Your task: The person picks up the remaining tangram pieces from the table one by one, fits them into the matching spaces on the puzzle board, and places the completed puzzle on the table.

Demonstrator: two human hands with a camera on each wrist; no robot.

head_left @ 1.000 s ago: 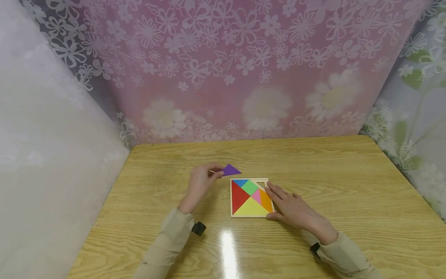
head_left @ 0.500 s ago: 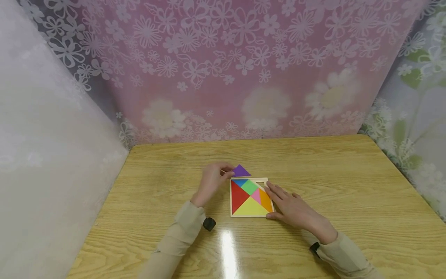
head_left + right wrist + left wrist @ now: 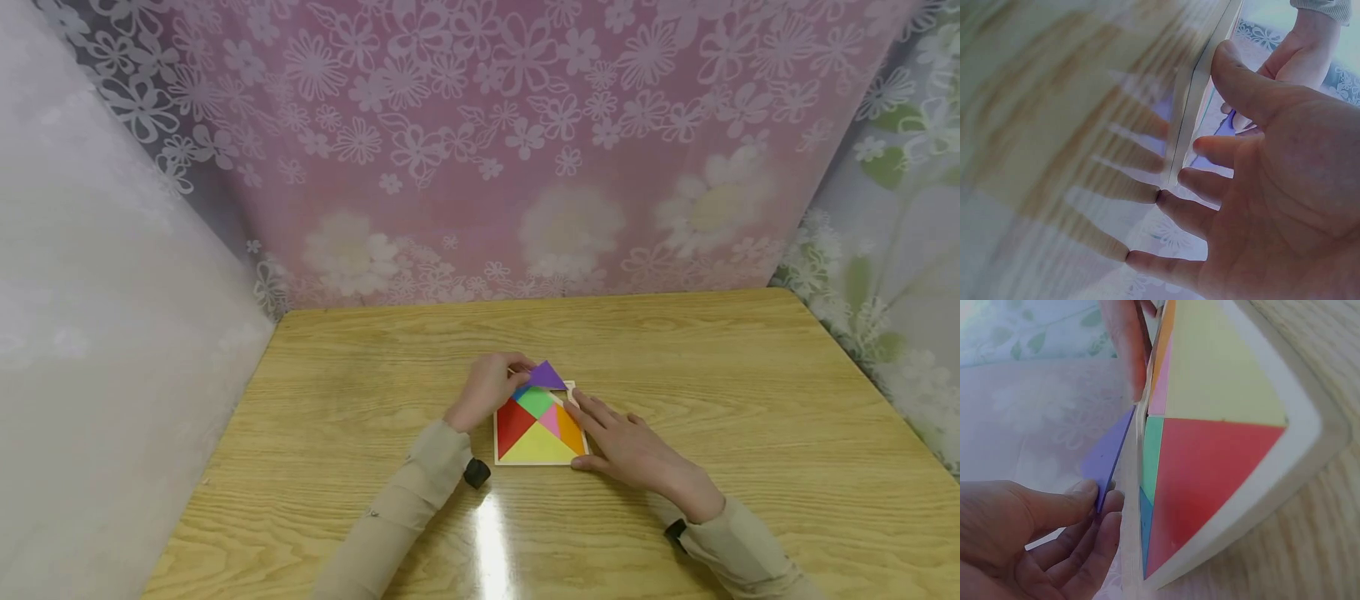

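A purple triangular tangram piece (image 3: 548, 377) is pinched between the thumb and fingers of my left hand (image 3: 492, 386). The piece hangs tilted over the far edge of a square wooden tangram tray (image 3: 536, 464). Inside the tray lie a red triangle (image 3: 513, 428), a yellow triangle (image 3: 537, 445), a green square (image 3: 536, 402), a pink triangle (image 3: 550, 418), an orange piece (image 3: 570, 429) and a blue piece (image 3: 1146, 515). A gap at the far right corner is partly covered by the purple piece. My right hand (image 3: 626, 446) rests with extended fingers along the tray's right side.
The tray lies on a wood-grain table (image 3: 360, 367). Behind it hangs a pink floral cloth (image 3: 465, 192), with pale cloth (image 3: 112, 333) on the left side and a leafy floral cloth (image 3: 892, 275) on the right.
My left hand has carried the purple triangle rightward, from left of the tray's far edge to over the tray's far side. My right hand stays in place.
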